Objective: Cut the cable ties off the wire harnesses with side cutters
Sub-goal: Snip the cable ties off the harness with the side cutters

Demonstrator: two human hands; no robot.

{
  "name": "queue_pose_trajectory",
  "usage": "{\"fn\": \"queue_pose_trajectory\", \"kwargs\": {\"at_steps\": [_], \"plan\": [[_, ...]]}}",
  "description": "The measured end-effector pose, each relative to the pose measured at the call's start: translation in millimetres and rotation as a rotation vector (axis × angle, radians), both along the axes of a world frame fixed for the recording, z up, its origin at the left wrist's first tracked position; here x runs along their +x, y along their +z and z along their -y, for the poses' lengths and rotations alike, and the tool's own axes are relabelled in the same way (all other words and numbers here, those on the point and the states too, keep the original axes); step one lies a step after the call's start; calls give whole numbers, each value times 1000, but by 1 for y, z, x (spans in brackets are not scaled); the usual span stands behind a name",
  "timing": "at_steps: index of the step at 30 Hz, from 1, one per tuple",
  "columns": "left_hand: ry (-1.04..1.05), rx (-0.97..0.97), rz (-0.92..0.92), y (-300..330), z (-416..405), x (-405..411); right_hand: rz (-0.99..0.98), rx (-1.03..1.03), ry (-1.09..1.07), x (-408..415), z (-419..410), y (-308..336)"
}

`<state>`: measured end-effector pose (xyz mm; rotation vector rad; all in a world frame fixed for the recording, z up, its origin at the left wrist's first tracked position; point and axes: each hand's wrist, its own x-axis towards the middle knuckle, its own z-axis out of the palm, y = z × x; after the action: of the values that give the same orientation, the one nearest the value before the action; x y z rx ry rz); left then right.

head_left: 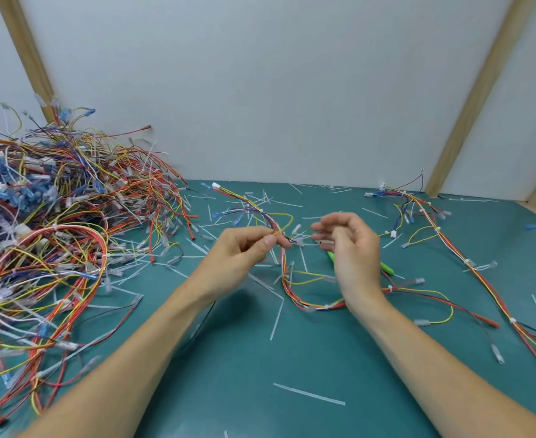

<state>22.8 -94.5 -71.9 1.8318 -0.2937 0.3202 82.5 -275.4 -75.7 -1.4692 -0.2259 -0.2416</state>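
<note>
A wire harness (295, 290) of red, yellow and black wires lies looped on the green mat (292, 358) at the centre. My left hand (244, 251) pinches its bundle between thumb and fingertips, lifted a little above the mat. A white cable tie (388, 288) sits on the harness to the right. Just right of the pinch hovers my right hand (350, 248), fingers loosely curled and holding nothing that I can see. The green-handled side cutters (386, 267) lie on the mat behind that hand, mostly hidden by it.
A big tangled heap of harnesses (54, 232) fills the left side. Another long harness (443, 238) runs down the right side. Several cut white tie pieces (309, 394) litter the mat. A white wall with wooden battens (475, 99) closes the back.
</note>
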Motion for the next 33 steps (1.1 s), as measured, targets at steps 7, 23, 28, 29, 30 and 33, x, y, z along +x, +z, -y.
{"fn": "queue_pose_trajectory", "kwargs": {"at_steps": [7,23,28,29,30,33], "plan": [[-145,194,-25,-2,9,-4,-213,-347,286,13,3,-21],[394,493,-178,-8,2,-5,175,-140,16,-1,0,-16],[749,480,-43,-10,-6,1,301,-153,-91,-1,3,-14],[783,421,35,-7,-7,2,314,-160,-103,-2,2,-15],[786,331,107,-4,-8,2,324,-167,-114,-3,1,-16],[620,27,240,4,-1,-1,388,-230,-158,-4,-2,-19]]}}
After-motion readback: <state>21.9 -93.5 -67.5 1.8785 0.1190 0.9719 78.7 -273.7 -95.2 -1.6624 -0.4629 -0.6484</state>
